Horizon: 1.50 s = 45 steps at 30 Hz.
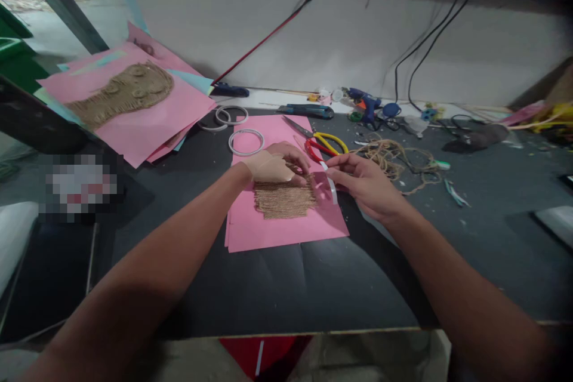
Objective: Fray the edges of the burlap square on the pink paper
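A pink paper sheet (277,224) lies on the dark table (277,292) in front of me. A patch of jute twine rows (285,200) is stuck on it. My left hand (280,164) wears a beige wrap and rests at the top edge of the twine patch, fingers curled down onto it. My right hand (364,182) sits just right of the patch and pinches a thin white strip (332,189) that hangs over the pink sheet.
Red-and-yellow scissors (323,142), white tape rings (246,142), a loose twine tangle (398,161), a blue glue gun (367,102) and a utility knife (308,110) lie behind. Stacked pink sheets with a finished twine piece (125,91) lie at the left. Cables hang from the wall.
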Motion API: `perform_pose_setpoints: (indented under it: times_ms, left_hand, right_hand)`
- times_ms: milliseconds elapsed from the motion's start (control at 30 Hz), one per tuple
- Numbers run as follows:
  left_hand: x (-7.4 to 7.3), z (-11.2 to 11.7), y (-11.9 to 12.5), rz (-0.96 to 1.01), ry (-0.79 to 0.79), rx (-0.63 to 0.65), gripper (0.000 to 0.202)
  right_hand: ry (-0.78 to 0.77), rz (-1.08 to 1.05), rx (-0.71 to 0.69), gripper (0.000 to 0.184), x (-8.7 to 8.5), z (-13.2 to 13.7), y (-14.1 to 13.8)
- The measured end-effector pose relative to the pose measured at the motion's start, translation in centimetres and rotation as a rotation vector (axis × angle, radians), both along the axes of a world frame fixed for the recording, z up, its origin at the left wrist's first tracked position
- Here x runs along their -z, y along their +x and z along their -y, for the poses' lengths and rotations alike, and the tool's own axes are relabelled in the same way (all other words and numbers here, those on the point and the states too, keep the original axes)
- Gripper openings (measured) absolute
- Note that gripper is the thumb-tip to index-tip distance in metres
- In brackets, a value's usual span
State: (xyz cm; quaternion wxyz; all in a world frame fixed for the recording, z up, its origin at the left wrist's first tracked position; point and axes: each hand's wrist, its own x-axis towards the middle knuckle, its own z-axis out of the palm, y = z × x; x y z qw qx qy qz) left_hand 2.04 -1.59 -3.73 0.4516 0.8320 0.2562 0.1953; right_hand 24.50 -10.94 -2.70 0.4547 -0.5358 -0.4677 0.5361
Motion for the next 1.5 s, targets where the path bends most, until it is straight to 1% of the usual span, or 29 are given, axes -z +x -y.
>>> perform_pose_setpoints:
  times_ms: [100, 233, 300, 433, 567, 700, 933, 1100, 1267, 1400, 1500]
  left_hand:
    - [0.2, 0.0, 0.0, 0.007, -0.064, -0.005, 0.022]
    - [0.4, -0.1, 0.0, 0.002, -0.098, -0.031, 0.022]
    - [0.3, -0.1, -0.1, -0.003, -0.097, -0.035, 0.023]
    - [0.1, 0.0, -0.1, -0.011, -0.063, -0.038, 0.026]
    - [0.3, 0.0, -0.1, -0.001, -0.109, -0.042, 0.029]
    - [0.4, 0.0, 0.0, 0.011, -0.138, -0.045, 0.029]
    - [0.0, 0.1, 0.0, -0.027, -0.105, -0.081, 0.031]
    - [-0.2, 0.2, 0.0, -0.035, -0.097, -0.069, 0.029]
    - [-0.2, 0.2, 0.0, -0.020, -0.102, -0.068, 0.028]
    - [-0.3, 0.2, -0.1, -0.027, -0.093, -0.072, 0.027]
    - [-0.3, 0.3, -0.1, -0.025, -0.089, -0.077, 0.026]
  right_hand:
    - [0.007, 0.128, -0.020, 0.040, 0.3, 0.0, 0.3]
    - [0.060, 0.260, -0.102, 0.029, 1.0, 0.1, -0.1]
    - [0.095, 0.329, -0.117, 0.024, 1.3, 0.1, -0.3]
    - [0.175, 0.456, -0.084, 0.020, 1.8, 0.2, -0.6]
    - [0.241, 0.563, -0.027, 0.019, 1.9, 0.3, -0.8]
    - [0.265, 0.626, -0.035, 0.014, 1.9, 0.4, -0.9]
    - [0.301, 0.647, -0.064, 0.013, 1.9, 0.6, -1.2]
    - [0.297, 0.665, -0.034, 0.012, 1.6, 0.9, -1.8]
    - [0.298, 0.646, -0.024, 0.015, 1.8, 0.9, -1.7]
    - [0.236, 0.523, -0.032, 0.020, 1.6, 0.6, -1.3]
    - [0.084, 0.319, -0.008, 0.029, 0.9, 0.4, -0.9]
